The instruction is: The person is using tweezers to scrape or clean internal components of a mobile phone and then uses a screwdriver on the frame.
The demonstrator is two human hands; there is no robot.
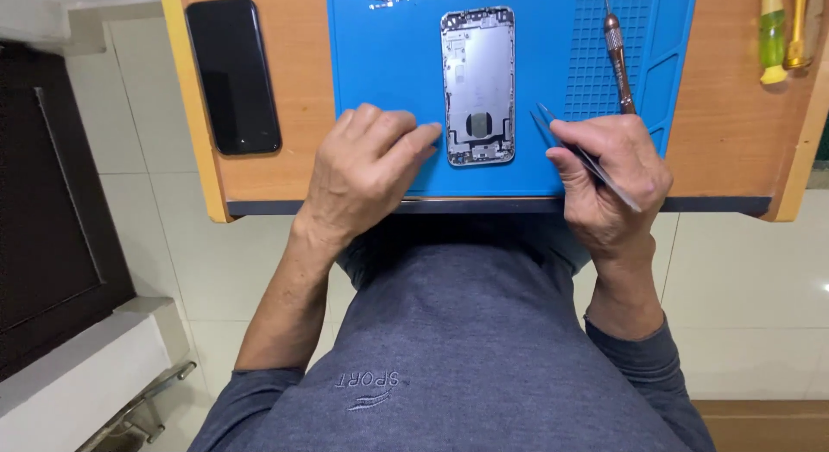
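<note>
Right hand [609, 171] pinches tweezers [587, 158], hiding their middle; left hand [367, 163] loosely curled, empty.

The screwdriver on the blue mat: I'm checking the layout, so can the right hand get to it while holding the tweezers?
Probably yes. The screwdriver lies bare on the mat just beyond the right hand, with nothing between; only the tweezers occupy its fingers.

Upper left of the frame: a black phone screen [233, 75], a dark, blank, rounded rectangle lying face up on the wooden table [734, 115], just left of the blue mat [389, 55]. No packages, labels or signs in view.
</note>
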